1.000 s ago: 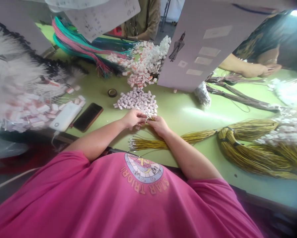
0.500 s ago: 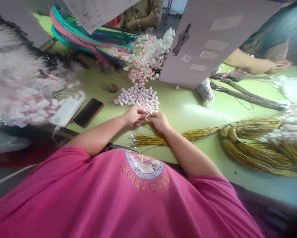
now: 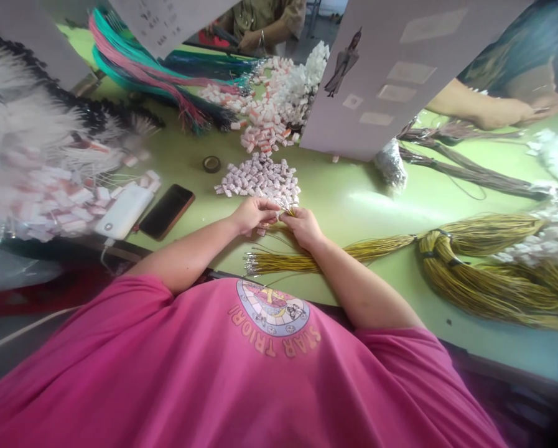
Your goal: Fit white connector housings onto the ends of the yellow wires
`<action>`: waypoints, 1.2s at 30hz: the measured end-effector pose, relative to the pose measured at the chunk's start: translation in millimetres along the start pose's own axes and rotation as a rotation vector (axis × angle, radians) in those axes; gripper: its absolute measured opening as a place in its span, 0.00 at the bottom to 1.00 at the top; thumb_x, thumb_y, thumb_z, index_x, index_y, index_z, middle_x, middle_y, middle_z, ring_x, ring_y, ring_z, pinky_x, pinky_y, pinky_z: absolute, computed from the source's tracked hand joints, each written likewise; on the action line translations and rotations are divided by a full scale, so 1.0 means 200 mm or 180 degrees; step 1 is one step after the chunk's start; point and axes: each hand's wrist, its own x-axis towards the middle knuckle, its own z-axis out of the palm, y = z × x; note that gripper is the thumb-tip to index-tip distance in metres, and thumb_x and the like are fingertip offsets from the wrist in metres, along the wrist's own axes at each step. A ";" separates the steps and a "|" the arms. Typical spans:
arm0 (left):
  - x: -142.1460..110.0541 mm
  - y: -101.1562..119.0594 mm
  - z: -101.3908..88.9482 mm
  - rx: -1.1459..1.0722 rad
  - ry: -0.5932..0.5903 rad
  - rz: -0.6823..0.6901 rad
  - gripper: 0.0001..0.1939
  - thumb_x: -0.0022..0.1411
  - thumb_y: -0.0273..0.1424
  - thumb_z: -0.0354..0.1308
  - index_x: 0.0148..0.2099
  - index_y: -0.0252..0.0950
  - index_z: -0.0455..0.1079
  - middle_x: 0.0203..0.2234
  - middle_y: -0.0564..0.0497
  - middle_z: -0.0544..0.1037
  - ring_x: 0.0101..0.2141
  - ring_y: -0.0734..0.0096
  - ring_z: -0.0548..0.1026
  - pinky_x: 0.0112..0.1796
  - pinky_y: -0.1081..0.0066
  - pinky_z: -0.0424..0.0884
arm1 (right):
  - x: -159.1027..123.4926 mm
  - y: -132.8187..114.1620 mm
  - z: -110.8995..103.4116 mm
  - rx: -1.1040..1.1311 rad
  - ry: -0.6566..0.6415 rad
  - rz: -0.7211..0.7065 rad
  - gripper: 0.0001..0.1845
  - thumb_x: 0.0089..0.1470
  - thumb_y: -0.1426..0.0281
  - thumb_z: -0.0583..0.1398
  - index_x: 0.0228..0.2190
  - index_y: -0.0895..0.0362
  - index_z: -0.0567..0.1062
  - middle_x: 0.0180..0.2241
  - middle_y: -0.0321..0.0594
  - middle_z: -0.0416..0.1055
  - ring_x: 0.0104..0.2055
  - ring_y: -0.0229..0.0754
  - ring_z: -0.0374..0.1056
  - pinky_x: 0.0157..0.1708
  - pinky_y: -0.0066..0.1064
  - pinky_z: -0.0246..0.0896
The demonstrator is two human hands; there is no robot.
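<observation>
My left hand (image 3: 257, 215) is closed in a pinch, with a small white connector just showing at its fingertips. Right beside it, my right hand (image 3: 304, 228) grips a few yellow wires (image 3: 291, 211) whose silvery ends point towards the left fingers. Both hands meet at the near edge of a pile of small white connectors (image 3: 260, 177). Under my right wrist runs a bundle of yellow and dark wires (image 3: 283, 262), its metal-tipped ends fanned out to the left. The exact contact between connector and wire ends is too small to make out.
A phone (image 3: 167, 211), a white power bank (image 3: 124, 211) and a tape roll (image 3: 211, 164) lie left. Thick yellow wire coils (image 3: 484, 274) lie right. A white partition (image 3: 367, 81) stands ahead. Co-workers' hands (image 3: 507, 112) are beyond it and at the far side.
The view has shifted slightly, so the table items sit a little higher. My hands stay together at the pile, with only small finger movements.
</observation>
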 end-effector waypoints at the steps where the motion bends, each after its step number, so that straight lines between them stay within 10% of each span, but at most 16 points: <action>1: 0.00 0.00 0.00 0.0020 -0.0003 0.0025 0.10 0.55 0.25 0.63 0.39 0.33 0.68 0.16 0.53 0.70 0.12 0.81 0.63 0.14 0.78 0.56 | 0.00 0.00 0.00 0.0043 0.0016 0.0029 0.10 0.42 0.64 0.60 0.21 0.59 0.69 0.16 0.29 0.57 0.22 0.32 0.52 0.26 0.27 0.51; 11: -0.01 0.00 0.02 0.0084 0.0092 0.0101 0.07 0.56 0.24 0.61 0.38 0.34 0.68 0.16 0.56 0.68 0.11 0.85 0.60 0.14 0.79 0.55 | 0.02 0.04 0.01 0.0098 -0.0012 0.0009 0.11 0.41 0.64 0.60 0.24 0.60 0.73 0.21 0.33 0.66 0.24 0.34 0.59 0.28 0.29 0.55; 19: -0.04 0.09 0.01 0.0395 0.0712 0.0277 0.06 0.55 0.15 0.58 0.36 0.28 0.70 0.23 0.50 0.75 0.22 0.79 0.74 0.21 0.78 0.67 | 0.00 0.00 0.01 -0.0010 0.0222 0.0192 0.09 0.40 0.66 0.60 0.19 0.58 0.67 0.13 0.28 0.53 0.20 0.31 0.49 0.23 0.28 0.46; 36: -0.05 0.09 -0.01 0.0393 0.0414 0.0186 0.07 0.54 0.20 0.63 0.37 0.28 0.70 0.20 0.52 0.74 0.18 0.81 0.70 0.21 0.78 0.67 | 0.01 -0.01 0.00 0.0081 0.0173 0.0219 0.09 0.40 0.66 0.61 0.18 0.57 0.66 0.13 0.27 0.52 0.19 0.31 0.48 0.23 0.28 0.46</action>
